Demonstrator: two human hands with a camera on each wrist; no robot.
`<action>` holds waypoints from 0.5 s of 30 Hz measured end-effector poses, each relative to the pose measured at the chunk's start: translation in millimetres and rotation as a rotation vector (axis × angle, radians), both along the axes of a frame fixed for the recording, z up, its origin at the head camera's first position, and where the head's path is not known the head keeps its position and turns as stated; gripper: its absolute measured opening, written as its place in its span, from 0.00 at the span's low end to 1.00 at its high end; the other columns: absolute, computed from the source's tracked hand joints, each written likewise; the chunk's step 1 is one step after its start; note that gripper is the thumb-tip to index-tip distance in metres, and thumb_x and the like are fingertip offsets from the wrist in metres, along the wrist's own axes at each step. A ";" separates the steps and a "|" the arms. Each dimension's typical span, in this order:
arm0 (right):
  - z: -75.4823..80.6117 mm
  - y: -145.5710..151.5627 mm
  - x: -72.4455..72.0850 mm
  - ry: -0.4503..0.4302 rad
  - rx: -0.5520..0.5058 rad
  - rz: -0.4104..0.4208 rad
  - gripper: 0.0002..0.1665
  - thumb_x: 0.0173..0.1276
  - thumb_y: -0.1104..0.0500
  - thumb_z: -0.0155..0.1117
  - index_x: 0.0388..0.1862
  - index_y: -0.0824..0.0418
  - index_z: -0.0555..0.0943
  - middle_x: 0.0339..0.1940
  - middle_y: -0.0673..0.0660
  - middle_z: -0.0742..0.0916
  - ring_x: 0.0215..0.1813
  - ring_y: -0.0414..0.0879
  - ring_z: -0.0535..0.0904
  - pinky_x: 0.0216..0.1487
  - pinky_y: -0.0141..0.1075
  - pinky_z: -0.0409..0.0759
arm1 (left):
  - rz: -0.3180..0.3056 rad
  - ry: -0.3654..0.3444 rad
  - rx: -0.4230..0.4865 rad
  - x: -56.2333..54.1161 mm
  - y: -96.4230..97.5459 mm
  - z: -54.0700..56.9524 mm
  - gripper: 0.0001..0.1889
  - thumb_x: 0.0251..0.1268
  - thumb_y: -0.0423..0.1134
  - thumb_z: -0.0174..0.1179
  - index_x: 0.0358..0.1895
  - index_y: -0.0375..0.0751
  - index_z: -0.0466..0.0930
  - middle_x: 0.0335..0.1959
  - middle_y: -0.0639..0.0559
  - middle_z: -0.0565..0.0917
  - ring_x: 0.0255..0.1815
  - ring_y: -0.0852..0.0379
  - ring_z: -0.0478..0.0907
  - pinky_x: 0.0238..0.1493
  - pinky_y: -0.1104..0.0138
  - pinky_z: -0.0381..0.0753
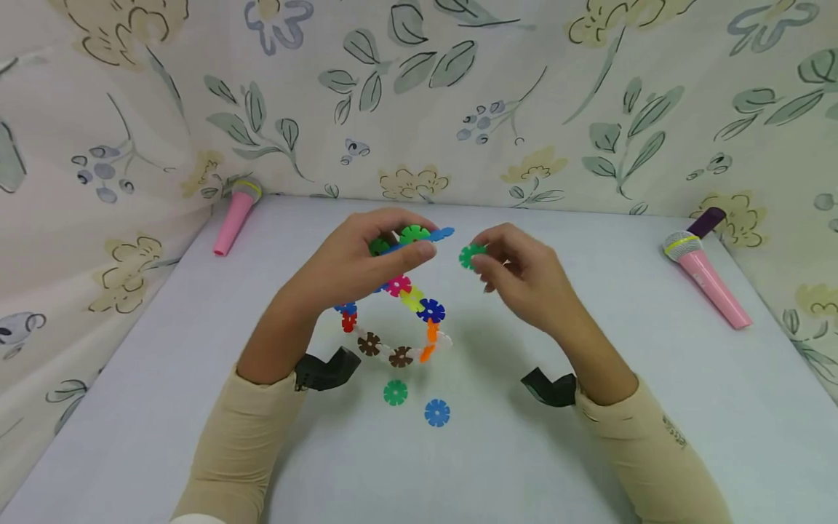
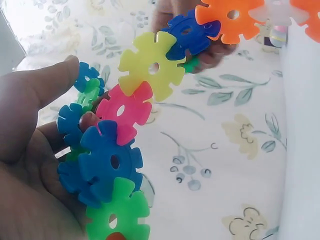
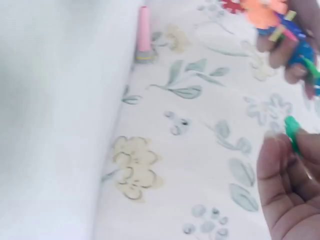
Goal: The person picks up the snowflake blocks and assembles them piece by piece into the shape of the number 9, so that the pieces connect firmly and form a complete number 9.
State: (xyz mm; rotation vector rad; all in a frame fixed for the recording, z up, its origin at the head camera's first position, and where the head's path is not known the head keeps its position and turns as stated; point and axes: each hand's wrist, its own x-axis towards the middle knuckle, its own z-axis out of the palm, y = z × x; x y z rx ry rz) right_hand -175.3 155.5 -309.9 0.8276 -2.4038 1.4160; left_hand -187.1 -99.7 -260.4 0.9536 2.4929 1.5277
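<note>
My left hand (image 1: 363,258) grips one end of a chain of interlocked plastic snowflake discs (image 1: 431,311). In the left wrist view, blue, green, pink and yellow discs (image 2: 152,66) run past the fingers and thumb. A light blue disc (image 1: 443,233) sticks out beyond the fingertips, towards the right hand. The rest of the chain hangs in a loop below the left hand, with brown, orange and red pieces. Between thumb and fingers, my right hand (image 1: 524,276) pinches a single green disc (image 1: 468,255), held apart from the chain.
A loose green disc (image 1: 396,392) and a loose blue disc (image 1: 437,413) lie on the white table (image 1: 497,466) in front. Pink toy microphones lie at the back left (image 1: 236,218) and at the right (image 1: 710,284), the latter beside a dark purple object (image 1: 707,222). Flowered cloth (image 1: 419,109) hangs behind.
</note>
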 end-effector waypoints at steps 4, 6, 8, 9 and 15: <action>13.4 5.6 8.4 0.124 -0.149 -0.015 0.12 0.71 0.74 0.57 0.52 0.71 0.76 0.35 0.55 0.83 0.31 0.48 0.78 0.32 0.31 0.81 | -0.009 -0.030 -0.008 0.1 5.4 -1.7 0.16 0.70 0.44 0.63 0.58 0.45 0.82 0.40 0.49 0.80 0.37 0.49 0.79 0.37 0.56 0.82; 17.3 4.3 13.2 0.152 -0.184 -0.004 0.13 0.71 0.75 0.56 0.53 0.71 0.75 0.33 0.55 0.83 0.30 0.48 0.78 0.31 0.31 0.81 | -0.016 -0.038 -0.014 0.8 7.4 -2.9 0.16 0.70 0.44 0.63 0.58 0.45 0.82 0.39 0.49 0.80 0.37 0.49 0.78 0.36 0.56 0.81; 19.2 2.3 17.2 0.165 -0.189 0.010 0.14 0.71 0.75 0.56 0.54 0.70 0.74 0.31 0.54 0.83 0.29 0.46 0.78 0.30 0.32 0.81 | -0.026 -0.038 -0.021 1.9 9.3 -4.0 0.16 0.70 0.44 0.63 0.57 0.46 0.82 0.39 0.49 0.80 0.37 0.49 0.78 0.36 0.56 0.81; 19.9 1.2 19.0 0.172 -0.186 0.015 0.14 0.71 0.75 0.56 0.55 0.70 0.74 0.31 0.54 0.83 0.28 0.46 0.78 0.30 0.32 0.81 | -0.030 -0.038 -0.024 2.4 10.3 -4.6 0.16 0.71 0.44 0.63 0.57 0.46 0.82 0.39 0.49 0.80 0.37 0.49 0.78 0.36 0.57 0.81; 21.2 -1.8 24.6 0.210 -0.155 0.007 0.16 0.70 0.75 0.58 0.56 0.71 0.76 0.29 0.53 0.83 0.27 0.45 0.78 0.30 0.30 0.80 | -0.046 -0.019 -0.037 4.2 14.0 -6.3 0.16 0.70 0.43 0.64 0.57 0.46 0.83 0.42 0.51 0.80 0.39 0.50 0.77 0.35 0.57 0.82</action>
